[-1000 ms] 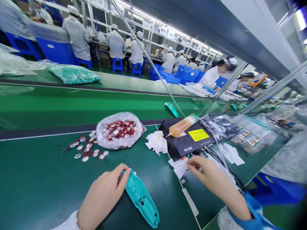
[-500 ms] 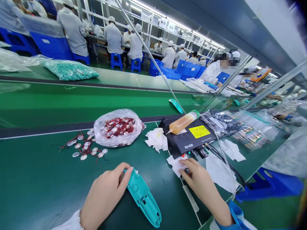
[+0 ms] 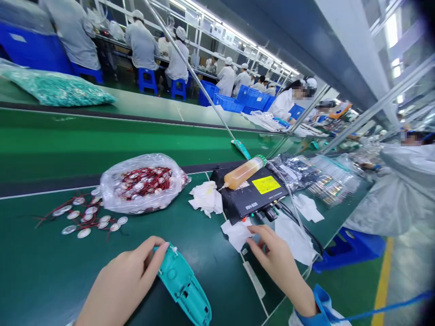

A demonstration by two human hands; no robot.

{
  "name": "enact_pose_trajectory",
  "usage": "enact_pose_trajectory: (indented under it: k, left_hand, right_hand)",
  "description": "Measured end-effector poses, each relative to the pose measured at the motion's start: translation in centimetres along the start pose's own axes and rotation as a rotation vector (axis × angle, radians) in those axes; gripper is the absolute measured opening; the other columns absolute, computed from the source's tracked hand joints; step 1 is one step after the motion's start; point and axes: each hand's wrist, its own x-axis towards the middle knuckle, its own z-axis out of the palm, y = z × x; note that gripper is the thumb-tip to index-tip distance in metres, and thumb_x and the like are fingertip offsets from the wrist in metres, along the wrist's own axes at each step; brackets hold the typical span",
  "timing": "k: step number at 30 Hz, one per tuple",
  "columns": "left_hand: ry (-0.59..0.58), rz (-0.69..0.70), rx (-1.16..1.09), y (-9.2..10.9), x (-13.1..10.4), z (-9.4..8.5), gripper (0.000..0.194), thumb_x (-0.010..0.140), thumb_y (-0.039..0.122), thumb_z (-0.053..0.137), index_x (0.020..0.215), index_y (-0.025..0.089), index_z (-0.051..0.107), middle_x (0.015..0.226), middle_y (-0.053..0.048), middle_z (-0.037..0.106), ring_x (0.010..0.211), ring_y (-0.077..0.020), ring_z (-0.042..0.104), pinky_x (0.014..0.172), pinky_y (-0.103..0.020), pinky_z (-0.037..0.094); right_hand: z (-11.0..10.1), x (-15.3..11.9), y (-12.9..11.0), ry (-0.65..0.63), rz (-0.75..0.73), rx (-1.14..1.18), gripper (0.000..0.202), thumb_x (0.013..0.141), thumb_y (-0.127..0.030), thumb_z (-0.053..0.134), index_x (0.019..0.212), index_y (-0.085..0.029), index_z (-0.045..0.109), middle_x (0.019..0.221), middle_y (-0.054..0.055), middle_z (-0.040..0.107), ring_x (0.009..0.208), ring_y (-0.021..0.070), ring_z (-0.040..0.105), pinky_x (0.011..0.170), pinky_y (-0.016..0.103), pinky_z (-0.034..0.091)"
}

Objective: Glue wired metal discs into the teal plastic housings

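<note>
My left hand [image 3: 124,276] grips the upper end of a teal plastic housing half [image 3: 185,283] between thumb and fingers. The shell lies slanted over the green bench, its hollow inner side with ribs and slots facing up. My right hand [image 3: 273,256] is at the right edge of a crumpled white tissue [image 3: 236,233], thumb and index finger slightly apart; whether the tips touch the tissue is unclear. Just beyond it stands a black controller box [image 3: 251,206] marked RH-928. A syringe of amber fluid [image 3: 243,173] with a green cap lies across its top.
Left of centre sits a clear bag [image 3: 112,192] of red-wired discs, with several loose discs [image 3: 84,217] beside it. Another crumpled tissue [image 3: 207,199] lies by the box. A teal shell [image 3: 241,148] rests on the green strip behind. Bagged metal-tipped parts [image 3: 331,183] lie right.
The view has turned to the right, so the bench things appear further left. My right fingertips have drawn slightly right across the tissue. My left hand keeps its hold on the shell.
</note>
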Motion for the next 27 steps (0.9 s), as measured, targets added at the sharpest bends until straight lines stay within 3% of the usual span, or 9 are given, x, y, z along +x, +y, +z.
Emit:
enact_pose_trajectory:
  k: [3, 7, 11, 13, 16, 22, 25, 27]
  left_hand:
    - [-0.104, -0.037, 0.044, 1.0, -0.3, -0.6, 0.034, 0.088, 0.043, 0.026, 0.092, 0.028, 0.056, 0.064, 0.003, 0.063, 0.066, -0.0205, 0.062, 0.058, -0.026, 0.035]
    - [-0.108, -0.058, 0.091, 1.6, -0.6, -1.0, 0.033, 0.09, 0.038, 0.025, 0.093, 0.026, 0.056, 0.063, 0.001, 0.06, 0.065, -0.0206, 0.06, 0.058, -0.026, 0.032]
    - [-0.09, -0.043, 0.093, 1.6, -0.8, -0.8, 0.03, 0.092, 0.036, 0.027, 0.092, 0.026, 0.056, 0.061, 0.002, 0.059, 0.063, -0.02, 0.058, 0.058, -0.026, 0.031]
    - [-0.077, -0.04, 0.099, 1.5, -0.8, -0.6, 0.029, 0.092, 0.035, 0.029, 0.092, 0.026, 0.056, 0.06, 0.002, 0.058, 0.062, -0.0198, 0.058, 0.058, -0.026, 0.03]
    - [-0.066, -0.036, 0.107, 1.4, -0.7, -0.5, 0.027, 0.093, 0.035, 0.031, 0.093, 0.026, 0.056, 0.062, 0.002, 0.059, 0.063, -0.0197, 0.058, 0.057, -0.026, 0.029]
    - [-0.082, -0.041, 0.101, 1.4, -0.9, -0.5, 0.027, 0.094, 0.034, 0.031, 0.093, 0.025, 0.056, 0.06, 0.002, 0.058, 0.061, -0.0195, 0.058, 0.057, -0.026, 0.028]
    - [-0.088, -0.041, 0.122, 1.4, -0.9, -0.5, 0.027, 0.095, 0.033, 0.03, 0.094, 0.024, 0.056, 0.06, 0.003, 0.057, 0.06, -0.0192, 0.057, 0.056, -0.026, 0.028]
    - [-0.084, -0.041, 0.13, 1.5, -0.9, -0.5, 0.027, 0.095, 0.033, 0.03, 0.094, 0.025, 0.056, 0.061, 0.003, 0.056, 0.061, -0.0192, 0.056, 0.056, -0.026, 0.027]
  right_hand:
    - [1.4, 0.7, -1.9, -0.068, -0.044, 0.014, 0.023, 0.092, -0.025, 0.036, 0.101, -0.019, 0.057, 0.095, 0.01, 0.06, 0.064, 0.0191, 0.06, 0.054, 0.03, 0.046]
    - [1.0, 1.5, -4.6, -0.215, -0.115, 0.09, 0.017, 0.088, -0.018, 0.043, 0.077, -0.021, 0.055, 0.071, 0.0, 0.059, 0.059, 0.0166, 0.057, 0.053, 0.027, 0.041]
    - [0.4, 1.9, -7.4, -0.405, -0.162, 0.144, 0.015, 0.082, -0.01, 0.052, 0.078, -0.022, 0.06, 0.074, -0.002, 0.062, 0.064, 0.0154, 0.057, 0.056, 0.026, 0.038]
    - [0.7, 2.3, -8.7, -0.417, -0.188, 0.152, 0.017, 0.082, -0.009, 0.053, 0.073, -0.021, 0.061, 0.072, -0.002, 0.063, 0.063, 0.0159, 0.057, 0.056, 0.026, 0.036]
    - [1.2, 3.2, -10.3, -0.24, -0.154, 0.304, 0.016, 0.085, -0.016, 0.051, 0.075, -0.02, 0.063, 0.069, 0.0, 0.062, 0.058, 0.0147, 0.055, 0.053, 0.026, 0.036]
    - [-0.5, 3.9, -10.7, 0.183, 0.137, 0.844, 0.012, 0.082, -0.031, 0.06, 0.08, -0.02, 0.065, 0.04, -0.008, 0.046, 0.032, 0.0084, 0.043, 0.035, 0.019, 0.034]
    - [-1.4, 3.1, -9.3, 0.464, 0.2, 0.841, 0.006, 0.082, -0.027, 0.063, 0.086, -0.023, 0.064, 0.045, -0.008, 0.051, 0.034, 0.0078, 0.045, 0.036, 0.017, 0.036]
    - [-1.7, 2.6, -8.0, 0.535, 0.167, 0.72, 0.006, 0.083, -0.025, 0.062, 0.088, -0.023, 0.064, 0.048, -0.007, 0.052, 0.037, 0.0079, 0.045, 0.037, 0.018, 0.038]
